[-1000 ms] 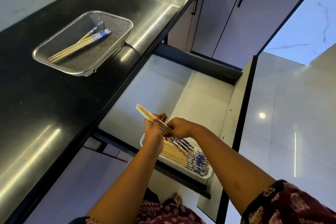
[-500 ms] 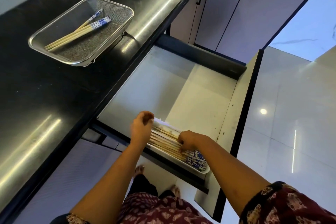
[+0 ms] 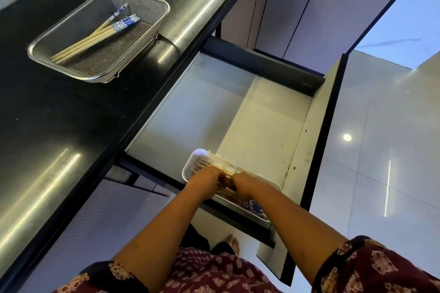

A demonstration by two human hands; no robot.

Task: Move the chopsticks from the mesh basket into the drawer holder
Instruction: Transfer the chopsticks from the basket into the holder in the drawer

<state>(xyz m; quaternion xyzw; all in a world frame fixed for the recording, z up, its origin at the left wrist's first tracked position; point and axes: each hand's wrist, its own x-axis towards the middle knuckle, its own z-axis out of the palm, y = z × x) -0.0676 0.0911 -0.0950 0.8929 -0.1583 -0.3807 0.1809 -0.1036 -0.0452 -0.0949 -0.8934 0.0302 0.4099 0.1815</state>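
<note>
A steel mesh basket (image 3: 152, 2) sits on the black counter at upper left. Several wooden chopsticks (image 3: 95, 37) with blue-patterned ends lie inside it. In the open drawer, near its front, stands a white holder tray (image 3: 190, 165) filled with several chopsticks (image 3: 220, 165); their blue ends show at the tray's near right. My left hand (image 3: 204, 181) and my right hand (image 3: 242, 183) rest side by side on top of the chopsticks in the tray, fingers curled down onto them. The hands hide the middle of the bundle.
The drawer (image 3: 238, 107) is pulled far out, with a bare white floor behind the tray. The counter edge (image 3: 147, 107) runs diagonally along the drawer's left side. Closed cabinet doors (image 3: 297, 7) stand at the top. Glossy floor tiles (image 3: 392, 150) lie to the right.
A second ago both hands held a bundle of chopsticks above the tray. They lowered it into the tray and now press close together on top of the chopsticks.
</note>
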